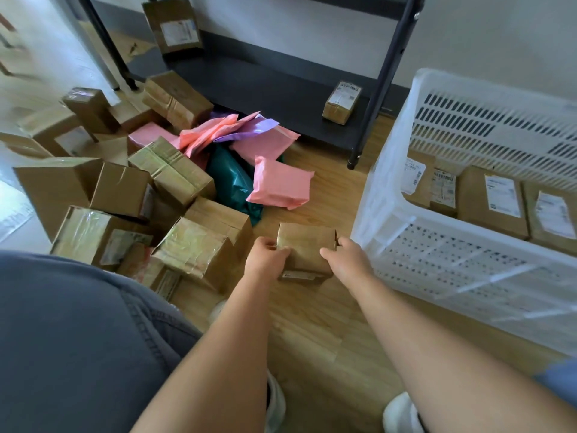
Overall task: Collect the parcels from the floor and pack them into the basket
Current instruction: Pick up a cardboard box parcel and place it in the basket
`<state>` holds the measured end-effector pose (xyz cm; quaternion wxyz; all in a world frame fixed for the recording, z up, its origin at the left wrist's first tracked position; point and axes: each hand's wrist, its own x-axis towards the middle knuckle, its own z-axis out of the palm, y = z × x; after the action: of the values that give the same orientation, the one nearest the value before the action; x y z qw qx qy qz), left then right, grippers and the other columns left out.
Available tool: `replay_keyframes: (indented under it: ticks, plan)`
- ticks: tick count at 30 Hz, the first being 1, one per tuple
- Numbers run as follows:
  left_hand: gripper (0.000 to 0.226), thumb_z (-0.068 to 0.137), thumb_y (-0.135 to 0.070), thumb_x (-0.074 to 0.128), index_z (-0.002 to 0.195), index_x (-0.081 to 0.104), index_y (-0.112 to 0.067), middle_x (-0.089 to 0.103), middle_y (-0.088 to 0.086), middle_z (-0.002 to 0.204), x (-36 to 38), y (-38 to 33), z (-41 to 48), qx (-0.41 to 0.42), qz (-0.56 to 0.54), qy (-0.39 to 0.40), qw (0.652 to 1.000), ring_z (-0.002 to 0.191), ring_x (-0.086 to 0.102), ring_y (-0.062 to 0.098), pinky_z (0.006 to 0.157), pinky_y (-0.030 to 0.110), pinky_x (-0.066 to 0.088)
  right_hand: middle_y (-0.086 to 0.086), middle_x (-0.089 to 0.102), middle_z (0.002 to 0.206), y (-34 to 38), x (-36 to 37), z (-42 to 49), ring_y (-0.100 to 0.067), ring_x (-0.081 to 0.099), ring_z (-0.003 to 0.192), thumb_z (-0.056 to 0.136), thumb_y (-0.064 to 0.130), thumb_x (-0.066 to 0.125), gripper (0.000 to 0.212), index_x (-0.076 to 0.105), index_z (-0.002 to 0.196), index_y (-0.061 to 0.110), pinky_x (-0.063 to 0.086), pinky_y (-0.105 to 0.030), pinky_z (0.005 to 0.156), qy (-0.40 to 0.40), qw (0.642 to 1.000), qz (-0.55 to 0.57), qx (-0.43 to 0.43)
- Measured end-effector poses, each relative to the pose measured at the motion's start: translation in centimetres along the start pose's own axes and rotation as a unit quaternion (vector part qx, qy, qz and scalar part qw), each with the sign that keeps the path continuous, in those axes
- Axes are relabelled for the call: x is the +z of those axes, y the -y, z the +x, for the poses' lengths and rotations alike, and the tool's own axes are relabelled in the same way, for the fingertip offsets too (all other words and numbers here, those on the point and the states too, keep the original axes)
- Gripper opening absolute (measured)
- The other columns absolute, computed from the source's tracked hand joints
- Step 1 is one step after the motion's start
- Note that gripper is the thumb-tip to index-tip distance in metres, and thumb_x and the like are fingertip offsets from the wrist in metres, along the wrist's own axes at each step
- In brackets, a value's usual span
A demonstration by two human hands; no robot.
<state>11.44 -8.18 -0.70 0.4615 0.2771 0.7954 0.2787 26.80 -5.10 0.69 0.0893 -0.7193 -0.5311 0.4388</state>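
Cardboard box [307, 248], clamped at its sides between left hand [268, 256] and right hand [346, 257], sits low by the floor [312, 323], just left of the basket [437, 264]. Smooth faces could let a side squeeze slip; a low lift could clip the basket's wall. Long axis seems to run away from the person, label [298, 275] end nearest.

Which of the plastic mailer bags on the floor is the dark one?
The teal mailer bag, lying between the cardboard boxes and the nearest pink mailer bag. Every other mailer in the pile is pink or purple.
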Motion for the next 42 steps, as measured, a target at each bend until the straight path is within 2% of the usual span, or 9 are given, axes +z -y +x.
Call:
replay_keyframes:
  ticks: [9,17,22,26,28,31,36,37,42]
  plan:
    - [0.04,0.093,-0.026,0.057,0.131,0.055,-0.016,0.064,0.0,0.105,0.3,0.9,-1.0,-0.018,0.008,0.062,0.998,0.084,0.058,0.016,0.076,0.029,0.046,-0.002,0.043,0.147,-2.5,0.1,-0.6,-0.023,0.045,0.13,0.081,0.034,0.074,0.087,0.025,0.15,0.015,0.039,-0.038,0.104,0.075,0.994,0.072,0.023]
    - [0.025,0.092,-0.042,0.059,0.099,0.063,-0.019,0.063,-0.003,0.082,0.6,0.9,-0.7,-0.02,-0.013,0.054,0.998,0.07,0.054,0.01,0.07,0.027,0.048,-0.003,0.061,0.122,-2.8,0.0,1.0,-0.022,0.057,0.106,0.091,0.017,0.061,0.044,0.047,0.132,0.019,0.048,-0.039,0.095,0.07,0.997,0.001,-0.014]
    - [0.046,0.087,-0.057,0.058,0.109,0.058,-0.017,0.065,-0.004,0.094,0.7,-0.2,-0.8,-0.012,-0.065,0.038,0.997,0.079,0.057,0.009,0.058,0.022,0.039,-0.004,0.053,0.134,-2.0,-0.5,1.7,-0.027,0.05,0.123,0.098,0.039,0.048,0.047,0.04,0.138,0.017,0.041,-0.042,0.101,0.071,0.997,0.02,-0.021]
    - [0.052,0.083,-0.06,0.06,0.114,0.051,-0.019,0.065,-0.002,0.098,1.3,0.0,-0.7,-0.019,-0.09,0.036,0.995,0.084,0.06,0.011,0.065,0.029,0.046,-0.003,0.063,0.11,-1.9,-0.1,2.8,-0.024,0.061,0.098,0.097,0.053,0.038,0.05,0.05,0.125,0.013,0.05,-0.044,0.091,0.056,0.998,-0.004,0.0]
    - [0.047,0.087,-0.053,0.06,0.119,0.052,-0.019,0.066,-0.002,0.099,1.5,0.5,-0.5,-0.034,-0.098,0.05,0.993,0.084,0.061,0.011,0.067,0.03,0.049,-0.005,0.065,0.105,-2.3,0.4,3.1,-0.024,0.062,0.092,0.097,0.052,0.038,0.049,0.05,0.124,0.012,0.052,-0.043,0.087,0.052,0.999,-0.007,0.013]
    - [0.03,0.094,-0.032,0.057,0.123,0.056,-0.024,0.069,-0.004,0.102,2.0,1.6,0.1,-0.056,-0.127,0.084,0.987,0.088,0.066,0.014,0.072,0.031,0.055,-0.008,0.057,0.13,-2.8,1.2,3.1,-0.028,0.057,0.112,0.099,0.04,0.043,0.051,0.039,0.142,0.013,0.045,-0.039,0.093,0.05,0.999,-0.007,0.018]
    - [0.038,0.093,-0.019,0.055,0.13,0.052,-0.025,0.064,-0.008,0.115,3.1,3.1,1.3,-0.053,-0.046,0.08,0.994,0.096,0.064,0.013,0.092,0.036,0.053,-0.006,0.057,0.132,-3.8,2.7,3.7,-0.024,0.056,0.115,0.095,0.021,0.054,0.041,0.049,0.135,0.014,0.044,-0.035,0.097,0.078,0.997,-0.004,0.002]
    - [0.052,0.092,-0.02,0.055,0.141,0.044,-0.03,0.064,-0.008,0.12,3.1,3.3,1.5,-0.051,-0.018,0.072,0.996,0.096,0.064,0.012,0.091,0.035,0.053,-0.006,0.055,0.136,-4.0,2.8,3.6,-0.024,0.055,0.117,0.094,0.022,0.056,0.047,0.045,0.139,0.016,0.044,-0.034,0.096,0.081,0.997,-0.008,0.007]
    - [0.035,0.09,-0.016,0.052,0.124,0.054,-0.007,0.064,0.006,0.116,3.6,4.0,1.8,-0.081,0.129,0.08,0.985,0.103,0.062,0.026,0.078,0.032,0.049,-0.007,0.043,0.148,-5.5,2.8,3.7,-0.028,0.046,0.13,0.092,0.034,0.059,0.069,0.03,0.15,0.014,0.039,-0.037,0.105,0.127,0.988,-0.062,0.057]
